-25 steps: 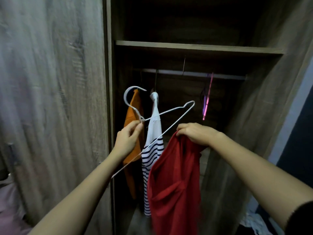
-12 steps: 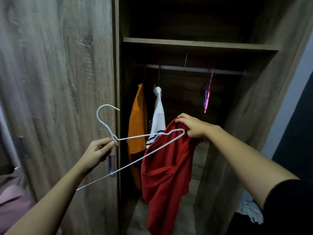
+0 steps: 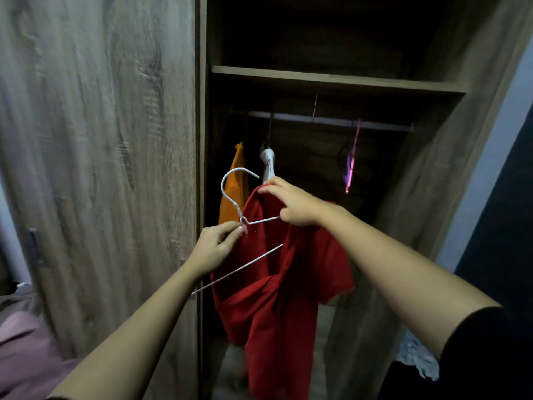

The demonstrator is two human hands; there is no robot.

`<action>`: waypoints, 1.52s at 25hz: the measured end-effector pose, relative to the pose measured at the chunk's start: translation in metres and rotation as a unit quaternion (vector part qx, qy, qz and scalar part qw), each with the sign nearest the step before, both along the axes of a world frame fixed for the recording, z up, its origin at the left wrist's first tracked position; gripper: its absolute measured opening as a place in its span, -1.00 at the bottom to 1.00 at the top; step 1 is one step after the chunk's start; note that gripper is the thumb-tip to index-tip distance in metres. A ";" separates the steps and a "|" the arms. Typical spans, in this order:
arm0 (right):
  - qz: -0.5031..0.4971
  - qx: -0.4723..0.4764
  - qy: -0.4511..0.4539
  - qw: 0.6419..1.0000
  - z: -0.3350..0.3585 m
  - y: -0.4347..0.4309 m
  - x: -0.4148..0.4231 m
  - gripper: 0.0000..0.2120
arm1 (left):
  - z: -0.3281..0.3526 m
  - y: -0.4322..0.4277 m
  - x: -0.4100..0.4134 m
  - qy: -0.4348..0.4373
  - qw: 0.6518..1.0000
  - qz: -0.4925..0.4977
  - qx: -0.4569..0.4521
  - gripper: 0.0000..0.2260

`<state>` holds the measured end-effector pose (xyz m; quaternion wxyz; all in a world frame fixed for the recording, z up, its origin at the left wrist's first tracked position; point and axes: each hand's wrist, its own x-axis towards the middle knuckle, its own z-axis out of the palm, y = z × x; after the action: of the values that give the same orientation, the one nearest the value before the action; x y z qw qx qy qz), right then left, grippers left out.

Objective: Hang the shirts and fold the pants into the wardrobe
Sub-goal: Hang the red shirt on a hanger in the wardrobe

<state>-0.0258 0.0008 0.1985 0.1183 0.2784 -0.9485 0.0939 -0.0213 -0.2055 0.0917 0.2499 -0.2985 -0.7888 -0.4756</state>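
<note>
Ahead, held hanger (image 3: 248, 263) and red shirt (image 3: 277, 301) sit below bare rail (image 3: 334, 120).

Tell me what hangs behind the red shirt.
An orange garment and the top of a white garment hang from the rail behind the red shirt. The white one's lower part is covered.

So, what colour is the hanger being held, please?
The hanger is white; the head view shows it best.

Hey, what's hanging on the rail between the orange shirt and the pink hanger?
Head view: a white garment hangs there, next to the orange shirt, its lower part hidden behind the red shirt.
</note>
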 end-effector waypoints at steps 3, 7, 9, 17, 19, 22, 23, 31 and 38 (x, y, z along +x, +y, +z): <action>0.007 0.083 0.067 0.994 0.012 0.002 0.014 -0.62 | 0.009 0.014 0.006 0.041 0.997 0.010 0.066 -0.79; 0.062 0.168 0.348 0.920 0.017 0.013 0.020 -0.59 | 0.026 0.019 0.014 0.048 0.984 -0.001 0.174 -0.82; 0.068 0.173 0.440 0.879 0.023 0.009 0.019 -0.67 | 0.033 0.027 0.019 0.048 0.978 -0.008 0.202 -0.81; 0.097 0.174 0.423 0.884 0.025 0.023 0.019 -0.66 | 0.019 0.049 0.023 0.240 0.935 0.219 0.141 -0.84; 0.079 0.173 0.418 0.888 0.021 0.028 0.017 -0.65 | -0.013 0.063 0.025 0.357 0.920 0.156 0.042 -0.80; 0.064 0.164 0.411 0.895 0.022 0.031 0.015 -0.62 | -0.085 0.080 0.028 0.287 0.937 0.096 -0.173 -0.76; 0.060 0.163 0.411 0.895 0.023 0.033 0.016 -0.62 | -0.105 0.079 0.027 0.218 0.945 0.128 -0.207 -0.78; 0.034 0.162 0.426 0.890 0.008 0.091 0.028 -0.79 | -0.091 0.000 -0.016 -0.159 0.987 -0.013 0.000 -0.71; -0.044 0.111 0.406 0.906 -0.033 0.120 0.026 -0.80 | -0.039 -0.049 -0.038 -0.140 0.989 0.024 0.031 -0.61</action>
<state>0.0004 0.1208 0.1660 0.4654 0.2621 -0.8340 -0.1384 -0.0589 -0.2546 0.0525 0.1575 -0.2018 -0.8078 -0.5309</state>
